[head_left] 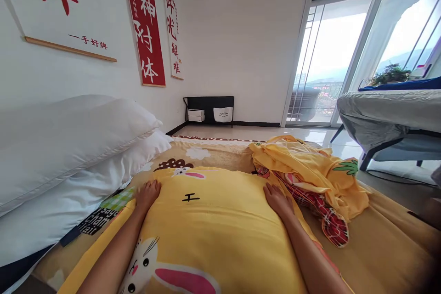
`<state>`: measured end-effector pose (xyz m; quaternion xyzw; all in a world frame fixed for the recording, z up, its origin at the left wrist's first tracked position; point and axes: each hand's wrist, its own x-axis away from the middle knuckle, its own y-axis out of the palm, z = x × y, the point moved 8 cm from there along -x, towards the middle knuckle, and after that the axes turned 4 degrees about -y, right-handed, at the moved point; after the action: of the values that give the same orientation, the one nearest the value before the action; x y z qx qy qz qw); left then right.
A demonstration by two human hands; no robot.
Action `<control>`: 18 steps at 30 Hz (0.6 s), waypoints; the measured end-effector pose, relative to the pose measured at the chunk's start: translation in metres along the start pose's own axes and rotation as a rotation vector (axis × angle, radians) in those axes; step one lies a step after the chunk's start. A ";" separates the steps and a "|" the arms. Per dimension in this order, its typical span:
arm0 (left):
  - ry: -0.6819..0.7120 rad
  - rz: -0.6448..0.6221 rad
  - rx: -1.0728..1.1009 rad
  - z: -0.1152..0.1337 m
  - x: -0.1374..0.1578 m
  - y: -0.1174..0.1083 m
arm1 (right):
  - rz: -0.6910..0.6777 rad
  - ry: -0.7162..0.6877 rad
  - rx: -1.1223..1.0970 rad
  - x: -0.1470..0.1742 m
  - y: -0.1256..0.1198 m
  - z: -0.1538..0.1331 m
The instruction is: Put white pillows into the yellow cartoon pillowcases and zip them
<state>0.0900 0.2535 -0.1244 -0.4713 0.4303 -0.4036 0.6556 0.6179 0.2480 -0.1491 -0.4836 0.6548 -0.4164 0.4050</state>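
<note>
A plump yellow pillow [220,225] with a printed rabbit lies on the bed before me, filling the middle of the view. My left hand [148,195] rests against its far left edge, fingers laid over the fabric. At the far right edge, my right hand [278,200] lies on the pillow with its fingers stretched out over the cloth. Neither hand visibly pinches the fabric. Just right of that hand is a crumpled yellow cloth [299,158] with a red plaid part [334,223] showing beneath it.
White pillows [76,133] are stacked on the left along the wall. A patterned tan sheet [389,229] covers the bed. To the right stands a table with a grey cover [389,105]. A low black rack [210,103] is by the far wall, near glass doors [330,55].
</note>
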 end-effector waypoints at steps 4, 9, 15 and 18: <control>0.031 0.065 0.021 0.020 0.013 -0.049 | 0.045 -0.059 0.014 0.033 -0.044 -0.026; 0.532 0.134 0.063 0.139 0.085 -0.096 | 0.076 -0.299 0.024 0.084 -0.084 -0.133; 0.713 0.062 0.092 0.206 0.160 -0.037 | 0.091 -0.532 -0.003 0.132 -0.027 -0.211; 0.756 0.129 0.123 0.194 0.169 -0.021 | 0.186 -0.584 -0.011 0.138 -0.003 -0.198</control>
<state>0.3221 0.1433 -0.0993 -0.2210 0.6455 -0.5317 0.5018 0.4056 0.1436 -0.0992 -0.5228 0.5545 -0.2175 0.6098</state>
